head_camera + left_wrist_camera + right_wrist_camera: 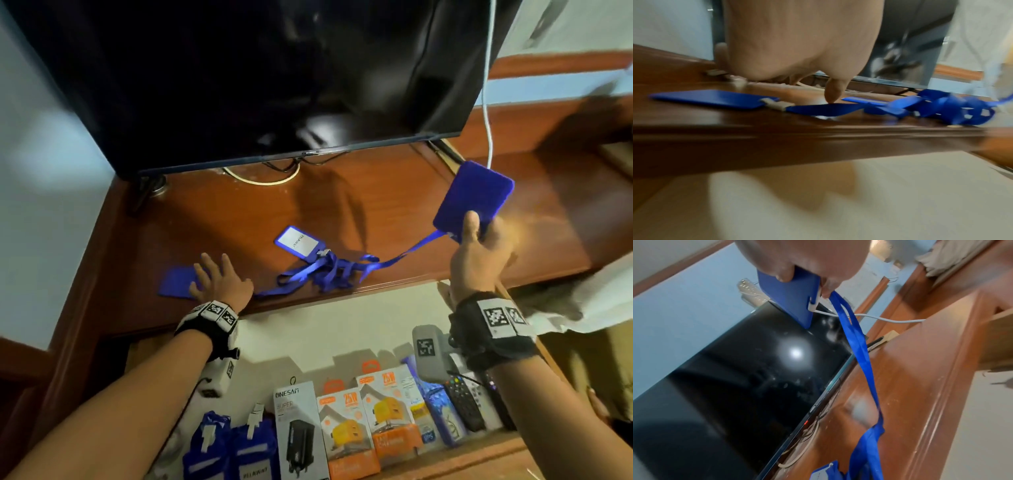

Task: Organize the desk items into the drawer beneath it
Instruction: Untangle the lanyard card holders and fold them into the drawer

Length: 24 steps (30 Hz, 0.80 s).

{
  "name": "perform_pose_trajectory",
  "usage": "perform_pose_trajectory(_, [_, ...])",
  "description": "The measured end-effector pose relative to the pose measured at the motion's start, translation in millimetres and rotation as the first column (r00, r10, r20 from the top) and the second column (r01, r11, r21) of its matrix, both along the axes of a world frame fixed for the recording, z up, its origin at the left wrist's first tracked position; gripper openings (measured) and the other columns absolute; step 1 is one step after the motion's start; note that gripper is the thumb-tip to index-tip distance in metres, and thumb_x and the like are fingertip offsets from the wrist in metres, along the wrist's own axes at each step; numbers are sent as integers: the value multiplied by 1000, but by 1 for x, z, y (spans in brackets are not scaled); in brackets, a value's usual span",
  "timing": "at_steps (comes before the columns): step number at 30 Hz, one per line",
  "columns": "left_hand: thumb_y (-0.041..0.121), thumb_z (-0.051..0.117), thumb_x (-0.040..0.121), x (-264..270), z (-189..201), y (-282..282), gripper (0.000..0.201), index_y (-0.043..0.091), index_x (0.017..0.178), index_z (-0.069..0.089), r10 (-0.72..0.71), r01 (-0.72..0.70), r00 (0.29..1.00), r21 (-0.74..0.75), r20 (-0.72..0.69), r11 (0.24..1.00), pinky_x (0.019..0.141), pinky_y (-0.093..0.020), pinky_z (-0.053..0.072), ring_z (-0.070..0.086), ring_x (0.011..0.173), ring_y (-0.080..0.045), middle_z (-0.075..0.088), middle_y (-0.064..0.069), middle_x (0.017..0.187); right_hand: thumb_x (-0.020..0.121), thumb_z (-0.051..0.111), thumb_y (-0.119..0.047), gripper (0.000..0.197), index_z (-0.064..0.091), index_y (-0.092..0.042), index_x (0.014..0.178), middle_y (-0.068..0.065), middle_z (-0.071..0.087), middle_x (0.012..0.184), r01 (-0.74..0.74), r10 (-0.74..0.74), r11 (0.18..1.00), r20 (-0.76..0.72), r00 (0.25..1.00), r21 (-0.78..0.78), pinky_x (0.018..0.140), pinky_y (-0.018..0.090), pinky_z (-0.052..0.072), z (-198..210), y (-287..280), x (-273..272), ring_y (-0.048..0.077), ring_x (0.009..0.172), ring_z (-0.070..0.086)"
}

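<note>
Blue badge holder lifted, strap in a tangle!
Right hand (479, 246) pinches the badge holder (474, 200) above the desk (239, 212), long axis tilted up and away, lanyard (329, 270) trailing left into a knot; left hand (219, 281) presses flat on another holder (176, 279). Pulling could drag the labelled badge (297, 241) off the edge.

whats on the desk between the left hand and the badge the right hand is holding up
In the head view: a white-faced badge and a tangle of blue lanyards, one strap running up to the held badge.
</note>
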<state>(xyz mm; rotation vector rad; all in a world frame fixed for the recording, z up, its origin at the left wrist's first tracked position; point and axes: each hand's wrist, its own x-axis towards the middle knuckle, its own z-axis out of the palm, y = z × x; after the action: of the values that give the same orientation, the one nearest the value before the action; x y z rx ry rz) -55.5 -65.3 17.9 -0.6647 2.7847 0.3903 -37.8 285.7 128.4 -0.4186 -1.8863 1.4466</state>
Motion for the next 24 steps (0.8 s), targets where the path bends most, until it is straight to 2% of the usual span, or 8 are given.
perform_pose_trajectory(2, [40, 52, 92, -5, 4, 27, 77, 24, 153, 9, -223, 226, 970, 18, -98, 974, 114, -50, 16, -1, 149, -22, -10, -2, 162, 90, 50, -40, 24, 56, -17, 92, 21, 62, 91, -78, 78, 997, -14, 997, 16, 79, 52, 52, 5, -7, 3, 39, 87, 60])
perform_pose_trajectory(4, [40, 56, 90, -9, 6, 54, 80, 27, 153, 9, -453, 459, 886, 52, -96, 887, 113, -47, 20, 3, 149, -17, -3, 3, 163, 90, 50, -40, 25, 57, -15, 92, 20, 63, 89, -135, 136, 991, -16, 991, 24, 77, 51, 52, 12, -14, 5, 37, 85, 61])
perform_pose_trajectory(7, [47, 58, 85, -18, 5, 81, 83, 28, 152, 12, -592, 593, 805, 34, -31, 804, 111, -43, 23, 8, 148, -15, 6, 6, 162, 93, 51, -29, 15, 57, -16, 91, 10, 63, 86, -205, 206, 978, -19, 978, 22, 75, 45, 53, 23, -22, 7, 26, 81, 61])
perform_pose_trajectory(9, [52, 57, 83, -23, 3, 89, 84, 28, 151, 14, -596, 596, 803, 3, -17, 803, 108, -41, 24, 11, 147, -14, 11, 8, 160, 96, 51, -23, 13, 57, -15, 89, 5, 62, 82, -220, 220, 975, -32, 975, 6, 72, 41, 51, 35, -21, 5, 19, 77, 58])
perform_pose_trajectory(11, [59, 54, 82, -29, 0, 88, 84, 28, 150, 15, -573, 572, 819, -41, -21, 819, 107, -40, 24, 14, 146, -12, 14, 11, 159, 98, 50, -17, 13, 58, -11, 90, -2, 60, 78, -217, 216, 976, -69, 974, -7, 68, 31, 47, 55, -18, 3, 9, 72, 55])
perform_pose_trajectory(15, [71, 48, 78, -36, 3, 71, 92, 30, 151, 12, -451, 454, 891, -99, 53, 886, 108, -42, 22, 15, 146, -13, 11, 14, 160, 98, 49, -14, 10, 58, -14, 94, -6, 60, 82, -268, 271, 962, -222, 937, 43, 67, 16, 46, 106, -14, -6, -2, 72, 54])
perform_pose_trajectory(19, [73, 57, 70, -40, 7, 47, 100, 28, 150, 16, -278, 288, 955, -100, 106, 952, 110, -44, 23, 17, 145, -21, 10, 8, 161, 97, 50, -16, 10, 59, -13, 98, 0, 60, 86, -265, 279, 960, -309, 909, 87, 70, 24, 50, 130, -11, -9, 11, 78, 56])
perform_pose_trajectory(24, [61, 66, 72, -41, 27, 43, 95, 24, 148, 22, -217, 232, 966, -101, 138, 968, 111, -50, 22, 15, 144, -29, 16, -5, 157, 95, 50, -29, 18, 59, -14, 95, 13, 61, 83, -324, 349, 935, -212, 913, 144, 67, 35, 52, 111, -15, -4, 22, 75, 56])
